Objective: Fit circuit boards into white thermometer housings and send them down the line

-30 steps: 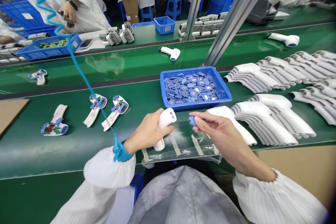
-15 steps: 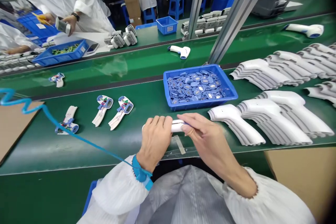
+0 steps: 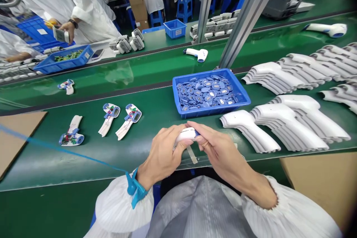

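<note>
My left hand [image 3: 161, 152] grips a white plastic infrared-thermometer shell [image 3: 185, 134] from below and the side. My right hand [image 3: 220, 148] pinches a small blue plastic part [image 3: 197, 132] against the shell's head, and the fingers hide most of that part. A blue wrist strap [image 3: 134, 187] circles my left wrist, its cord running off to the left. Below my hands lies a clear plastic sheet [image 3: 192, 155] with tape strips. A blue tray [image 3: 209, 113] of blue parts stands just beyond them, and stacked white shells [image 3: 287, 126] lie to the right.
Several open thermometer halves with circuit boards [image 3: 110, 117] lie left of my hands on the green conveyor belt [image 3: 156, 119]. A metal upright [image 3: 251, 18] stands behind the tray. Farther back, a co-worker's hand [image 3: 66, 29] holds a device.
My hands have come together, and the blue part has gone from my right hand's separate pinch to the head of the shell. The shell now lies more level.
</note>
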The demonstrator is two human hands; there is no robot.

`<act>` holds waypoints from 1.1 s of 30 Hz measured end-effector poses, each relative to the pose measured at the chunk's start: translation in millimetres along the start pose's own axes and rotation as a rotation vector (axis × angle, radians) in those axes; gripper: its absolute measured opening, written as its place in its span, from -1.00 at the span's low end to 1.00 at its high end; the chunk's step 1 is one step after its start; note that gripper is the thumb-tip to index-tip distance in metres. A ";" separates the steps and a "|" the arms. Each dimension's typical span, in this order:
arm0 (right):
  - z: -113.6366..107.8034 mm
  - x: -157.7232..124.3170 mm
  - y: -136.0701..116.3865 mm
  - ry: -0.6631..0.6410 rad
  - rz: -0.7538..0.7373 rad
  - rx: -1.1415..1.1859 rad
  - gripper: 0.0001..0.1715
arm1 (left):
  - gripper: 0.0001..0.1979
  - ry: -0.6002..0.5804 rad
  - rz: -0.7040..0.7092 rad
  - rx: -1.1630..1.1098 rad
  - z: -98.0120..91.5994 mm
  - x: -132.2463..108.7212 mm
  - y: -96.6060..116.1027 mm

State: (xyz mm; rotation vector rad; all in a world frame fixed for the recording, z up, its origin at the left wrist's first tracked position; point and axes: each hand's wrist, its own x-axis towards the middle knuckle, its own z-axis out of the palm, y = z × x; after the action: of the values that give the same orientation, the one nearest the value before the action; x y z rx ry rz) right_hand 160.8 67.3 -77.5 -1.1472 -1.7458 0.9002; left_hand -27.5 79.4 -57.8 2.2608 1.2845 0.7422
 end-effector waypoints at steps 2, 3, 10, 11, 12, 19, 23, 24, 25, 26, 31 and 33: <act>1.8 0.7 -0.5 0.005 -0.065 -0.029 -0.51 | -0.72 0.011 0.011 -0.007 3.5 0.1 -0.1; 3.1 1.1 -0.5 0.011 -0.086 -0.058 -0.54 | -0.72 0.027 0.026 0.008 6.2 0.2 -0.5; 13.8 -6.4 10.6 0.159 -0.032 -0.229 -0.68 | -0.79 0.166 0.084 0.195 22.9 0.1 -6.7; 13.6 -8.6 12.6 0.156 -0.034 -0.239 -0.69 | -0.80 0.207 0.044 0.171 23.3 -0.8 -7.0; 13.1 -10.5 13.9 0.145 -0.040 -0.251 -0.70 | -0.82 0.270 -0.022 0.160 23.7 -1.7 -7.1; 25.3 -11.8 8.6 0.078 -0.095 -0.293 -0.71 | -0.63 0.427 -0.037 0.314 36.8 4.3 -9.1; 47.2 -6.9 3.6 0.225 -0.024 -0.365 -0.66 | -0.49 0.532 -0.064 0.477 49.0 18.5 -17.1; 50.7 -5.6 3.1 0.258 -0.002 -0.369 -0.65 | -0.47 0.539 -0.077 0.500 50.8 21.2 -18.9; 52.8 -4.5 2.9 0.268 0.011 -0.355 -0.66 | -0.47 0.534 -0.081 0.510 51.5 23.1 -20.2; 53.2 -3.5 3.1 0.255 0.013 -0.328 -0.66 | -0.47 0.522 -0.078 0.508 50.9 23.9 -20.9; 44.3 -3.4 6.0 0.209 0.011 -0.256 -0.68 | -0.60 0.601 -0.165 0.329 34.6 16.4 -23.9; 42.9 -5.9 6.4 0.195 -0.003 -0.280 -0.68 | -0.58 0.672 -0.303 0.193 30.6 15.0 -28.8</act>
State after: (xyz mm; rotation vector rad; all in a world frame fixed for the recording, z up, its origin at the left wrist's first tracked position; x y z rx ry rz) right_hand 125.2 58.9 -101.4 -1.3632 -1.7465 0.5320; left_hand -20.0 103.0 -94.9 1.9377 2.0189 1.3729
